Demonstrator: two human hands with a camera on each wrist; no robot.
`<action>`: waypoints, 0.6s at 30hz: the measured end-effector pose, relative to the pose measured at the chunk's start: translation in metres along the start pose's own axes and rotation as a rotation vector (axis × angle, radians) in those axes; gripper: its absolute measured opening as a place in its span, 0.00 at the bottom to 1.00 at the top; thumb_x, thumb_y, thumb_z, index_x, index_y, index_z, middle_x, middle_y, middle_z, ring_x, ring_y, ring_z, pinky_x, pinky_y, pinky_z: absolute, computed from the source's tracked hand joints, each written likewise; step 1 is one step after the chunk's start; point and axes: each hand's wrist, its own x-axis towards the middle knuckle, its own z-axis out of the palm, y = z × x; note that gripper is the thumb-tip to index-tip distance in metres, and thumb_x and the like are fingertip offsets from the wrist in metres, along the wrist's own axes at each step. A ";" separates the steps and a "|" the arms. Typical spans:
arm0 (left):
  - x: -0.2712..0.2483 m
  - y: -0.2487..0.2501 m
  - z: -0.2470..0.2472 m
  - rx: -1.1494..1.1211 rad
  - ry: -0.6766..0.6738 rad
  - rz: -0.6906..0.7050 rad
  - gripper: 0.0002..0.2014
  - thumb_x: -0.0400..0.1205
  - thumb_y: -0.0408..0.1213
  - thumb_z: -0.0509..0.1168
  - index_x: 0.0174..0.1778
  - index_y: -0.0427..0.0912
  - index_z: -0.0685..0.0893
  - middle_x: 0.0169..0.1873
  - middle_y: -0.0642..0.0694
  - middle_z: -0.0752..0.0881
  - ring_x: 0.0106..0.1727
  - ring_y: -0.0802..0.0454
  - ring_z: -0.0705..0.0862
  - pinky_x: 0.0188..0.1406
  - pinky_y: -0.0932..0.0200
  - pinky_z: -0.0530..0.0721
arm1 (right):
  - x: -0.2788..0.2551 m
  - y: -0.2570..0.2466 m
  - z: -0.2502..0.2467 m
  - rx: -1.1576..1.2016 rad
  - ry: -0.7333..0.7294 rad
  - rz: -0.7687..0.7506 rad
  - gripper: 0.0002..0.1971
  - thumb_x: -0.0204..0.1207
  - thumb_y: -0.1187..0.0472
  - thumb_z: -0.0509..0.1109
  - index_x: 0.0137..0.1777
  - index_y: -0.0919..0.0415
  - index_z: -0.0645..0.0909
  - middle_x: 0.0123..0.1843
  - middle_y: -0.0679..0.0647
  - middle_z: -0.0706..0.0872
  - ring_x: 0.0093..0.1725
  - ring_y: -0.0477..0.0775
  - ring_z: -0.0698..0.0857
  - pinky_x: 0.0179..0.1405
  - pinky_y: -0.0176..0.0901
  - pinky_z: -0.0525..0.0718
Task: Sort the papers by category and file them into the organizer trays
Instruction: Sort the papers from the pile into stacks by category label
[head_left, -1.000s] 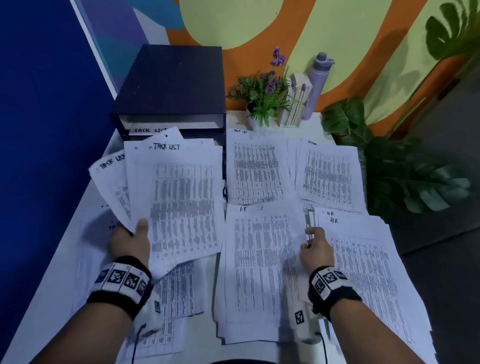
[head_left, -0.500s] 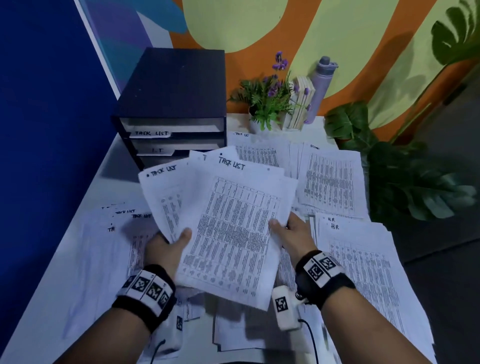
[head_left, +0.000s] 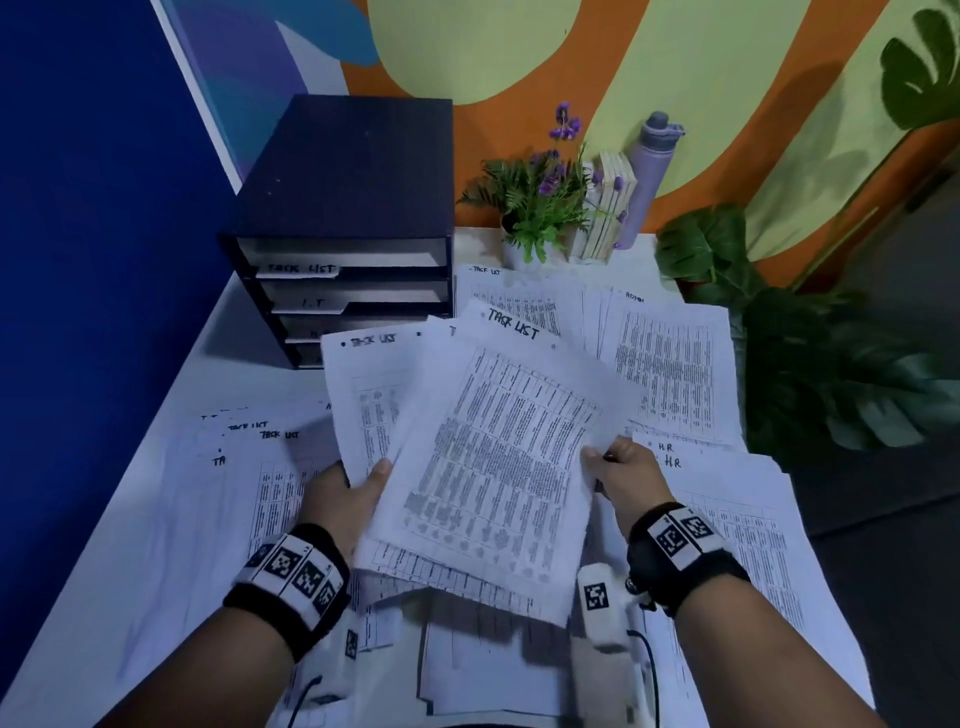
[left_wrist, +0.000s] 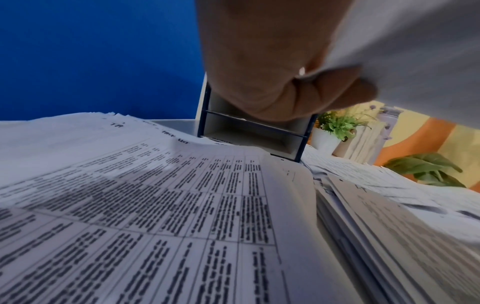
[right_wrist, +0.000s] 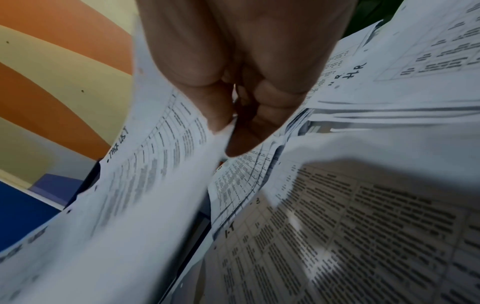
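Both hands hold a fanned sheaf of "Task List" papers above the worktop.

Left to right: the organizer (head_left: 343, 234) stands at the back left, its top tray labelled "Task List"; the left hand (head_left: 337, 499) has its grip closed on the sheaf (head_left: 483, 457), thumb on top; the right hand (head_left: 628, 478) pinches the sheaf's right edge; "HR" sheets (head_left: 727, 499) lie on the worktop (head_left: 156, 405) at the right.

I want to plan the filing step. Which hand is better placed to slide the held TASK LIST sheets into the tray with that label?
Probably the left hand: it grips the TASK LIST sheets on the side nearer the organizer. The right hand only pinches their far edge.
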 end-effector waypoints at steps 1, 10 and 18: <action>0.001 0.002 0.002 0.029 -0.041 -0.013 0.09 0.83 0.47 0.66 0.51 0.47 0.87 0.46 0.50 0.89 0.54 0.44 0.87 0.60 0.49 0.82 | -0.001 -0.002 0.002 0.012 -0.035 -0.012 0.06 0.82 0.67 0.66 0.45 0.59 0.83 0.35 0.52 0.84 0.36 0.54 0.80 0.41 0.44 0.80; 0.000 0.023 0.012 0.199 -0.250 -0.053 0.32 0.81 0.66 0.41 0.60 0.45 0.78 0.45 0.50 0.77 0.46 0.53 0.77 0.50 0.61 0.71 | 0.009 -0.017 0.012 0.030 -0.159 -0.079 0.14 0.82 0.72 0.61 0.58 0.53 0.79 0.41 0.51 0.88 0.35 0.45 0.83 0.34 0.40 0.79; 0.021 0.011 0.022 -0.062 -0.152 0.101 0.13 0.87 0.39 0.60 0.67 0.50 0.80 0.55 0.54 0.85 0.64 0.47 0.81 0.64 0.54 0.73 | 0.010 -0.016 0.034 -0.154 -0.300 -0.101 0.24 0.82 0.57 0.65 0.76 0.42 0.66 0.57 0.48 0.84 0.55 0.50 0.84 0.50 0.42 0.84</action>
